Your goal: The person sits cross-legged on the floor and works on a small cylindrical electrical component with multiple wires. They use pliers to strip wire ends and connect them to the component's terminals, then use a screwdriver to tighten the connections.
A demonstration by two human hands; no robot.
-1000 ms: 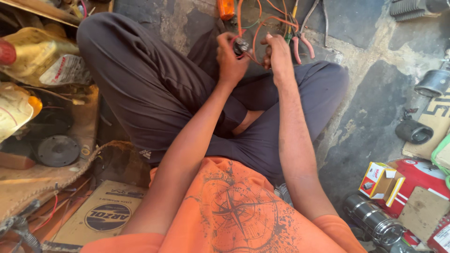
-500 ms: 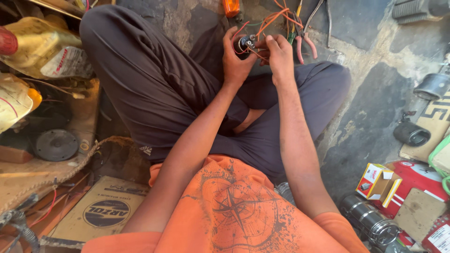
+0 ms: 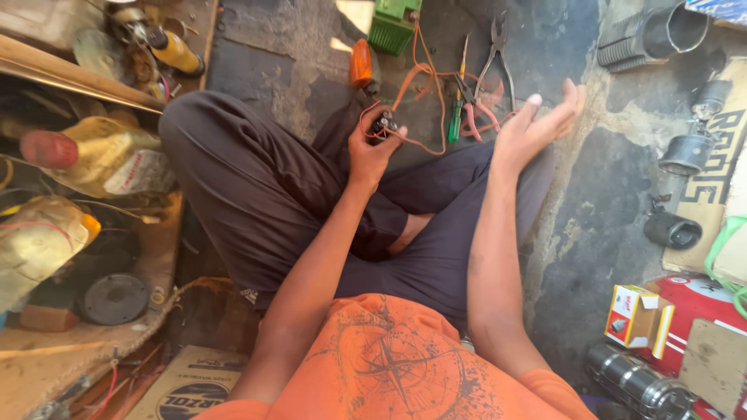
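Orange compass-print shirt [image 3: 397, 373], dark trousers [image 3: 257, 187], bare forearms.

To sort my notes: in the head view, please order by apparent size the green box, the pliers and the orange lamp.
1. pliers, the longest.
2. green box, partly cut off by the top edge, so unsure against the pliers.
3. orange lamp, smallest.

I see cracked concrete floor [image 3: 607, 233] bearing, at upper centre, pliers [image 3: 498, 54], green-handled screwdriver [image 3: 456, 117], green box [image 3: 393, 27].

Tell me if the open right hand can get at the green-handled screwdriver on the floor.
Probably yes: the right hand is open and holds nothing, beside the green-handled screwdriver, with only thin orange wires lying around it.
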